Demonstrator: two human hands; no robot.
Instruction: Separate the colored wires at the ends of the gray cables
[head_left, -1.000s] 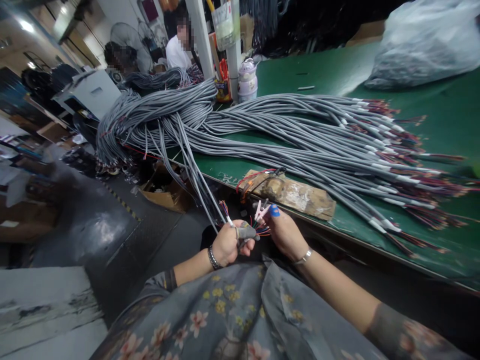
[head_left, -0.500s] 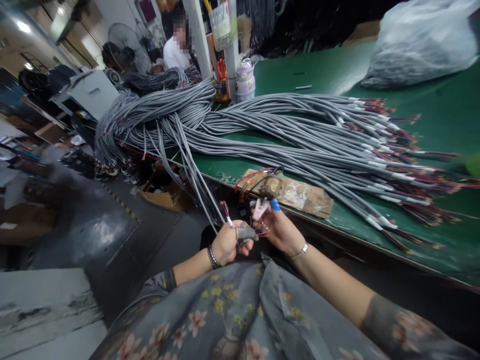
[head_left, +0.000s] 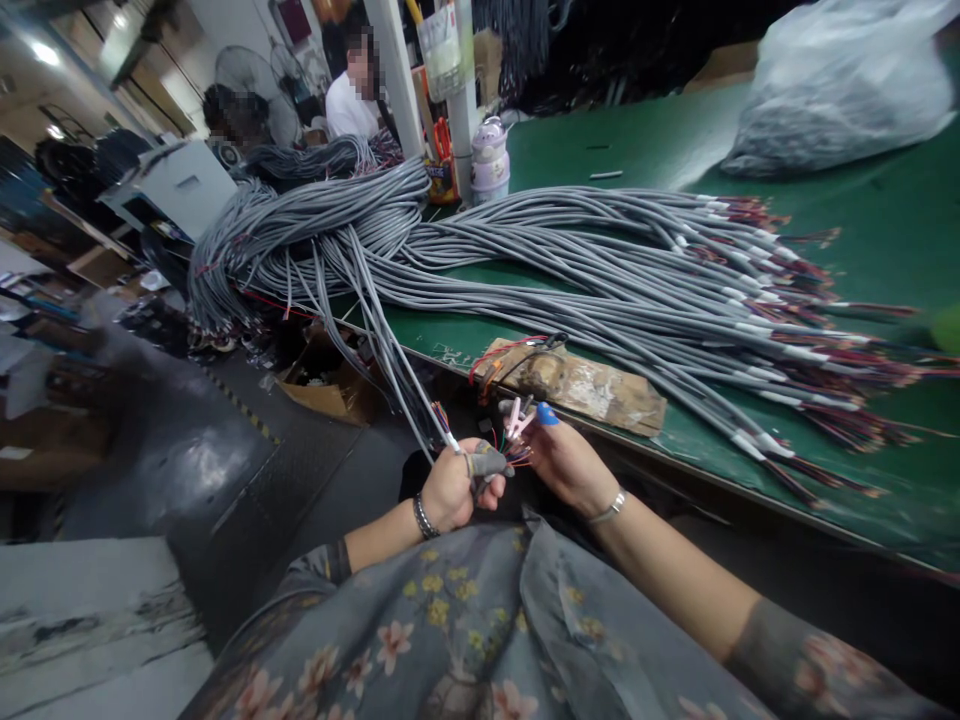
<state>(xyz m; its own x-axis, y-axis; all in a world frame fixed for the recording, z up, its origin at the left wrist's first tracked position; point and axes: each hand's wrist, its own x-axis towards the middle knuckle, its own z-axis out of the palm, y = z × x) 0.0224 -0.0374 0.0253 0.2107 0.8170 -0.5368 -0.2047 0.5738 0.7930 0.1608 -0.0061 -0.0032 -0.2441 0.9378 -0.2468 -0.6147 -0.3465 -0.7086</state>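
My left hand (head_left: pixel 451 488) is closed around the end of a grey multi-core cable (head_left: pixel 409 385). Thin coloured wires (head_left: pixel 519 458) fan out from its covered fingertips towards my right hand. Another cable end with coloured strands (head_left: pixel 441 412) stands up just behind the fist. My right hand (head_left: pixel 576 468), with a blue wrap on one finger, pinches a small pale pink tool (head_left: pixel 517 420) with V-shaped arms, close to the wire ends. Its exact kind is unclear, and the fingers partly hide it.
Many grey cables (head_left: pixel 525 270) with stripped ends lie across the green table (head_left: pixel 600 150). A worn wooden block (head_left: pixel 611 392) sits at the near edge. A plastic bag (head_left: pixel 840 90), a lilac container (head_left: pixel 490 160) and a post (head_left: pixel 463 100) stand farther back. A person in white (head_left: pixel 349 105) is behind.
The pink tool has turned more upright, and its arms show apart more clearly. My right hand has shifted slightly; the cable end behind my left fist leans farther left.
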